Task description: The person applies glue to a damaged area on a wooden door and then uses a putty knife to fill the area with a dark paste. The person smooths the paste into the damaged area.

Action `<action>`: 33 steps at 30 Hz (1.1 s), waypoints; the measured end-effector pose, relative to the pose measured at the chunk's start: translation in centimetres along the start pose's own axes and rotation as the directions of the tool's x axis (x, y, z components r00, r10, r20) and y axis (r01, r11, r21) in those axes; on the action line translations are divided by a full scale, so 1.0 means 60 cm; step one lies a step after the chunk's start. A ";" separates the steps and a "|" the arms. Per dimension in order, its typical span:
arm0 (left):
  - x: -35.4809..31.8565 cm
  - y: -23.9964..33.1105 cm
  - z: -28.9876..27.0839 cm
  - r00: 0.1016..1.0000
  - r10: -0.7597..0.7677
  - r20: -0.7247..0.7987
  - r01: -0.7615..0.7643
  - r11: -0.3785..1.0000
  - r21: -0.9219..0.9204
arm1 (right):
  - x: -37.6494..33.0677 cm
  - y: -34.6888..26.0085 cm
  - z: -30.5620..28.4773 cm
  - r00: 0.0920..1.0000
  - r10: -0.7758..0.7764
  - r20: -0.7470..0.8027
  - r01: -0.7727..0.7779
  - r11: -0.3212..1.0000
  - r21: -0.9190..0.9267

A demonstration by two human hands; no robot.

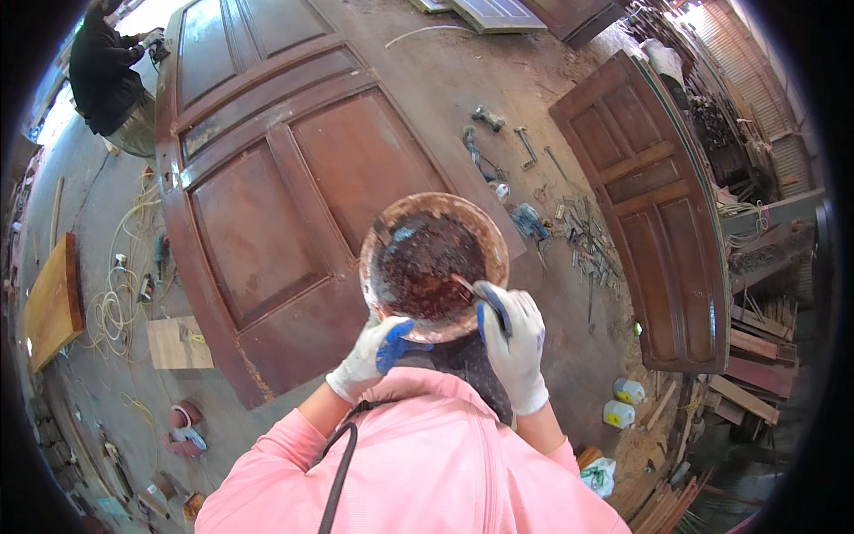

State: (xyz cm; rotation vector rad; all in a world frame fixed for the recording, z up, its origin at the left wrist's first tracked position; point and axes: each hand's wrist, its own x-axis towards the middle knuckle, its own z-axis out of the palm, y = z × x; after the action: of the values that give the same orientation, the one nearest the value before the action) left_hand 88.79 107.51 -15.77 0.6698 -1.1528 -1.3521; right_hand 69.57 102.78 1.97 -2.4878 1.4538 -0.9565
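My left hand (371,356), in a white work glove with blue on the palm side, is closed on the near-left rim of a round, stained basin (500,245). Dark reddish-brown, lumpy stuff (422,271) coats the inside of the basin. My right hand (516,340), gloved the same way, is closed round a slim tool (462,283) whose tip reaches into that stuff; its exact kind is hidden by my fingers. A small flat piece (382,232) leans at the basin's left inner wall. Just beyond the basin lies a large brown panelled door (258,231).
At the upper left a person in dark clothes (105,80) holds a power tool (157,44) over the door's far end. Another panelled door (649,205) stands at the right. Loose tools (527,147), coiled hose (116,303), white jugs (620,412) and boards (747,400) lie about.
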 end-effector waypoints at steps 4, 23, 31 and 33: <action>0.009 -0.017 0.006 0.954 0.301 0.003 -0.251 0.791 0.559 | 0.054 0.035 0.008 0.986 -0.093 0.141 0.108 0.990 -0.096; 0.061 -0.025 0.208 0.564 0.349 -0.748 0.239 0.798 0.553 | 0.406 0.195 0.109 0.207 -0.834 0.512 0.839 0.421 0.345; 0.128 -0.018 0.289 0.221 0.182 -0.958 0.159 0.963 0.220 | 0.460 0.151 0.198 -0.121 -0.854 0.506 0.775 0.237 0.585; 0.146 -0.021 0.307 0.236 0.227 -0.945 0.258 0.923 0.286 | 0.494 0.142 0.207 -0.117 -0.852 0.511 0.651 0.323 0.687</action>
State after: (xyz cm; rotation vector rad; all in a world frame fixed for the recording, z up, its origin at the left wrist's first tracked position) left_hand 70.19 103.29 -8.39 1.5575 -0.2835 -0.3865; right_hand 80.40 71.37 2.56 -2.7179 -0.6044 0.3026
